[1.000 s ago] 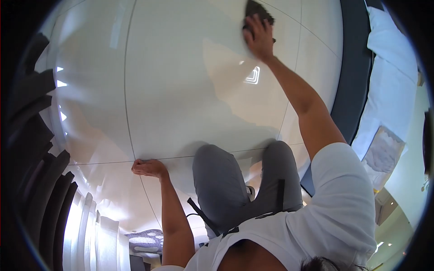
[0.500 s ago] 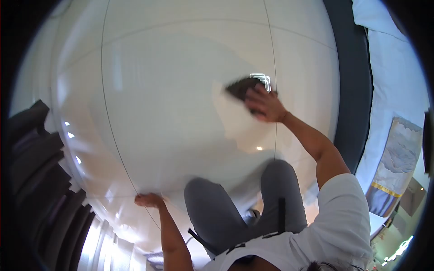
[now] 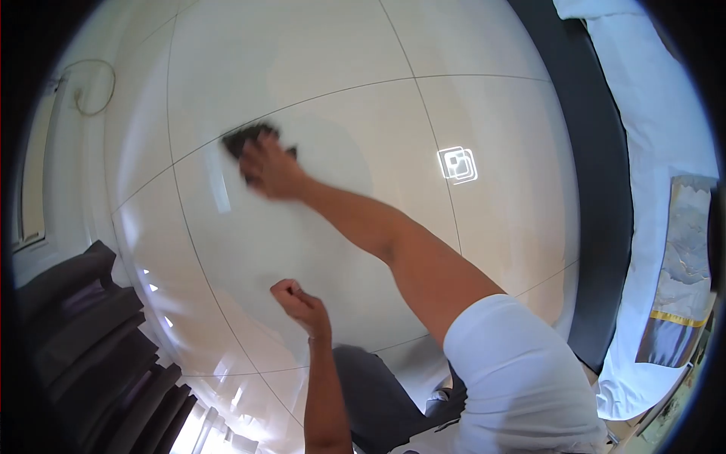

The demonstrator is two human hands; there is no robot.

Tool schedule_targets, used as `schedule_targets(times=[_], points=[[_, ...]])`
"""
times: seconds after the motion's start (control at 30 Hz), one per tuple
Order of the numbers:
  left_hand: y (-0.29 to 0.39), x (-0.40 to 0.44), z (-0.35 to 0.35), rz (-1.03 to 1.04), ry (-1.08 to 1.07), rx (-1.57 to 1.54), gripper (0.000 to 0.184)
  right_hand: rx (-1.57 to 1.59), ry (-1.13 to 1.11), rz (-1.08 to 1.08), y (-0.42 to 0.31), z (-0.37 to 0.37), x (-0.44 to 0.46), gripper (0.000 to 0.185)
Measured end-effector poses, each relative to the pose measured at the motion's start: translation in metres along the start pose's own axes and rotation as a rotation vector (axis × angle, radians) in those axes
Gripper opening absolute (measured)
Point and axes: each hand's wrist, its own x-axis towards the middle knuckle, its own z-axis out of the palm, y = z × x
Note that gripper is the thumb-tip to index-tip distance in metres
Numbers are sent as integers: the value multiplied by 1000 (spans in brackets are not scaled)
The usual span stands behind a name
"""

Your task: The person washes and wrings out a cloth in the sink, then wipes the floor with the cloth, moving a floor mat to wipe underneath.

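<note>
Up and left of centre in the frame, can see a dark cloth [image 3: 243,138] down on a glossy tiled floor [image 3: 514,136], close to a tile seam. Can make out the right hand [image 3: 274,168] over it, with fingers laid across the top and bits of fabric poking out past them. Looks pretty blurry there, so can't tell if pinching it or only pressing. Lower down, a bit left of centre, see the left hand [image 3: 304,309] with fingers curled into a loose fist. Can't tell if touching the floor or just above it. Along the right side, notice a dark padded edge [image 3: 597,227] next to white bedding [image 3: 650,91]. Over at lower left, get a pleated dark curtain [image 3: 83,325]; at upper left, a loop of cable [image 3: 114,82].
</note>
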Motion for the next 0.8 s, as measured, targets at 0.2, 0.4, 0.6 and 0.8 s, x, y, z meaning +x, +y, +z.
schedule_targets(times=[0.2,0.4,0.6,0.8], points=[[47,-15,76,71,-167,-158,19,-105,201,840,184,-10,-82,63],[91,-28,187,219,-317,-284,16,-103,237,933,142,-93,-391,60],[110,-37,277,237,-592,-456,17,-144,110,1099,112,-111,-474,57],[97,-55,288,364,-604,-208,21,187,-2,319,263,-96,-258,46]])
